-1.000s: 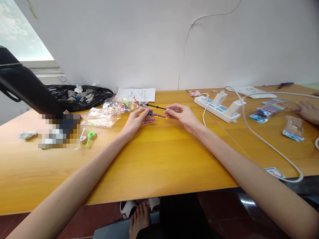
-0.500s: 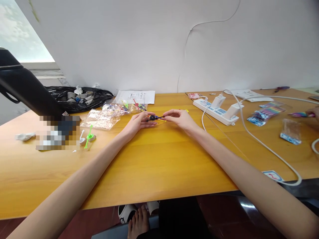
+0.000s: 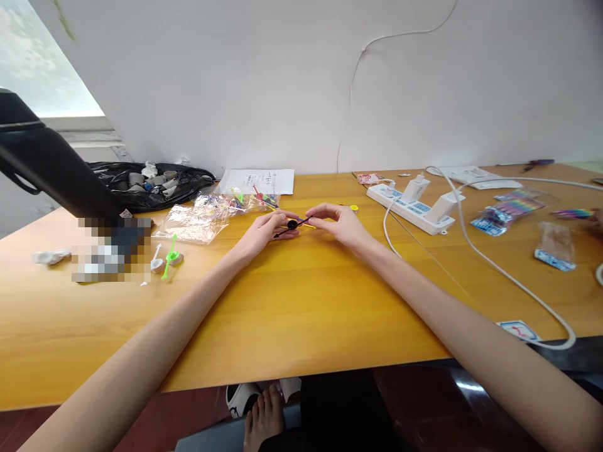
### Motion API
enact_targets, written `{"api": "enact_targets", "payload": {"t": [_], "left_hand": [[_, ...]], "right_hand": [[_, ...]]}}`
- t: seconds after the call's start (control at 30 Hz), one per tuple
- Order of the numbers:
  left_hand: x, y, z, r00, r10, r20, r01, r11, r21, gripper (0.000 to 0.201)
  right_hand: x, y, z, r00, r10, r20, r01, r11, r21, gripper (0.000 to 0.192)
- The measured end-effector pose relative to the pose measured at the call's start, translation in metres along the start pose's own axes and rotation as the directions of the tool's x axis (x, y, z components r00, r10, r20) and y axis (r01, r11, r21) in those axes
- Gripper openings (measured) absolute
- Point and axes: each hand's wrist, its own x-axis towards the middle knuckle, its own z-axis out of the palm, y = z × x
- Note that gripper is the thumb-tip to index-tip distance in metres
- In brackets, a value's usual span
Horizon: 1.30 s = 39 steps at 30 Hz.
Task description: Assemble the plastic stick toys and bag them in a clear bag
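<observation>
In the middle of the table, both hands hold a small black arrow-ended stick with a round hub (image 3: 292, 224). My left hand (image 3: 264, 233) grips it near the hub, and its arrow tip sticks out below the fingers. My right hand (image 3: 340, 223) pinches the stick's other end between thumb and fingertips. Beneath the hands a thin yellow stick (image 3: 309, 226) partly shows, the rest hidden. A small yellow piece (image 3: 353, 207) lies just behind the right hand. To the left stand a green arrow-ended piece (image 3: 172, 257) and a white one (image 3: 157, 258) on small round bases.
Clear plastic bags (image 3: 191, 224) with coloured parts lie behind my left hand, near a black bag (image 3: 141, 198) of scraps. A dark monitor-like stand (image 3: 61, 169) leans at left. A power strip (image 3: 409, 212) with white cables lies right, beyond it packets (image 3: 556, 246) and another person's hand (image 3: 598, 223).
The black piece has turned between my fingers, so its arrow tip now points down and left past my left hand. The view has shifted slightly.
</observation>
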Motion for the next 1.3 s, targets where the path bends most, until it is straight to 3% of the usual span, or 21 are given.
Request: {"api": "enact_targets", "payload": {"t": [0.3,0.47,0.87,1.3], "left_hand": [[-0.003,-0.001,0.001,0.997,0.061,0.041,-0.066,0.987,0.149,0.039],[-0.003,-0.004,0.002,0.997,0.077,-0.008,-0.076,0.993,0.094,0.049],[-0.001,-0.006,0.0,0.992,0.117,-0.04,-0.108,0.979,0.171,0.045],[0.0,-0.01,0.0,0.995,0.1,-0.024,-0.097,0.987,0.129,0.043]], "right_hand": [[-0.004,0.0,0.005,0.991,-0.119,-0.063,0.107,0.981,-0.16,0.015],[-0.007,-0.007,0.007,0.98,-0.188,-0.07,0.168,0.958,-0.232,0.016],[-0.007,-0.006,0.007,0.975,-0.217,-0.052,0.195,0.941,-0.275,0.015],[-0.007,-0.006,0.006,0.971,-0.239,-0.012,0.225,0.928,-0.296,0.015]]}}
